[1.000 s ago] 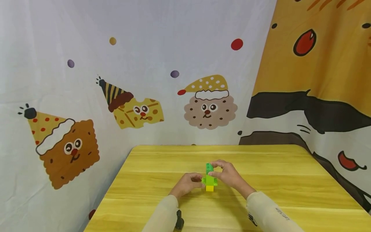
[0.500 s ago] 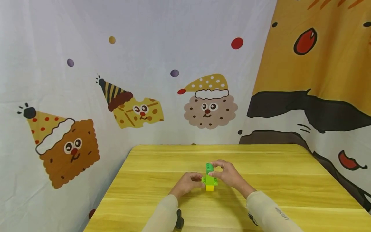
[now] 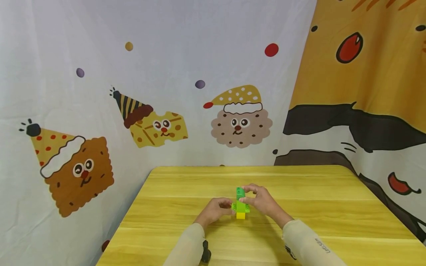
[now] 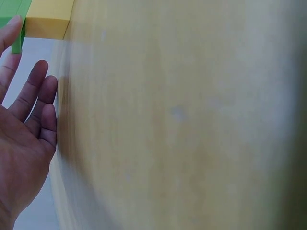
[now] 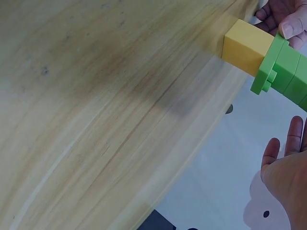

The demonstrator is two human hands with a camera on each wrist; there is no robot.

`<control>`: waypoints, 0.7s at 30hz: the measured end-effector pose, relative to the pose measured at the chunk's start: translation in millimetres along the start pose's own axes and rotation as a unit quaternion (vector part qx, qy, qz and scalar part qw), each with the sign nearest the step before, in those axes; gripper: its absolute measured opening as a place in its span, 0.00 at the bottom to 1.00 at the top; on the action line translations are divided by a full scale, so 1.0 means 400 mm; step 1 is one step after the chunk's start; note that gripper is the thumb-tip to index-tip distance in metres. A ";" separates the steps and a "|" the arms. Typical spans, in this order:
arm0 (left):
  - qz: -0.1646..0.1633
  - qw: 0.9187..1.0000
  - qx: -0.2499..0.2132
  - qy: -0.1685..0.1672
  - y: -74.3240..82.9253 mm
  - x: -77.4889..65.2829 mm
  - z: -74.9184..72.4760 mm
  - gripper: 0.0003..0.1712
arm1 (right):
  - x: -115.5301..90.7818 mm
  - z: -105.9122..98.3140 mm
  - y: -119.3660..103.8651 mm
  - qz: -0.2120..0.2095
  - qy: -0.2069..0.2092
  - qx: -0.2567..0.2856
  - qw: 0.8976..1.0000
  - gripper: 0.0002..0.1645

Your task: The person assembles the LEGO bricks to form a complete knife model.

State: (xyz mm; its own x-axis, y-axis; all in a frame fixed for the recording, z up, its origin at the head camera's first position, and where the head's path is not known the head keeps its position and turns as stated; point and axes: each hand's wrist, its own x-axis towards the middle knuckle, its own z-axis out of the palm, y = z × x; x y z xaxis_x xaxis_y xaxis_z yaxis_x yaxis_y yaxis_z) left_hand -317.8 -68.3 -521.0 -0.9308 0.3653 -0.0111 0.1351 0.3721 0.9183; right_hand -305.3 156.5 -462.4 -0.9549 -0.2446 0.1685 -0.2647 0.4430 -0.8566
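Note:
A small tower of toy building bricks stands upright on the wooden table (image 3: pixel 186 184). Its base is a yellow brick (image 3: pixel 240 215), also seen in the right wrist view. Above that lies a flat light-green plate (image 5: pixel 267 64) that juts out at both sides, with green bricks (image 3: pixel 240 195) stacked over it. My left hand (image 3: pixel 214 211) pinches the plate's left end between thumb and index finger, the other fingers spread loosely. From the right, my right hand (image 3: pixel 261 200) holds the upper green brick between thumb and fingers; its fingertips are out of the right wrist view.
Behind the table hangs a pale cloth (image 3: pixel 186 66) printed with cartoon cookies and cheese. The table's rounded far edge (image 3: pixel 253 166) runs close to this cloth. Both forearms wear beige sleeves (image 3: pixel 307 242), and a dark strap piece (image 3: pixel 206 252) sits by the left sleeve.

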 end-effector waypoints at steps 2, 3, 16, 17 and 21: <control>0.001 1.000 0.000 0.000 -0.001 0.000 0.001 0.21 | 0.000 0.001 0.003 0.000 0.001 -0.001 1.000 0.18; 0.001 1.000 0.000 0.000 -0.001 0.000 0.001 0.21 | 0.001 0.001 0.005 -0.001 0.001 0.000 1.000 0.18; -0.001 1.000 -0.007 -0.001 0.005 -0.003 0.002 0.20 | -0.001 0.010 0.016 -0.025 0.009 0.016 1.000 0.22; -0.001 1.000 -0.007 -0.001 0.005 -0.003 0.001 0.20 | -0.001 0.010 0.015 -0.028 0.011 0.018 0.999 0.22; -0.003 1.000 -0.006 -0.001 0.009 -0.007 0.000 0.21 | -0.004 0.013 0.015 -0.034 0.016 0.016 0.999 0.22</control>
State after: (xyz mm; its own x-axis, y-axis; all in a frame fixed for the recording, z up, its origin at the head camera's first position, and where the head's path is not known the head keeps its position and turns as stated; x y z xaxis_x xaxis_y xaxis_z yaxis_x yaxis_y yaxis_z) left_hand -314.5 -67.9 -517.6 -0.9311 0.3642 -0.0178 0.1246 0.3638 0.9231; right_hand -304.6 155.2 -470.2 -0.9392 -0.2443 0.2415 -0.3242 0.3978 -0.8583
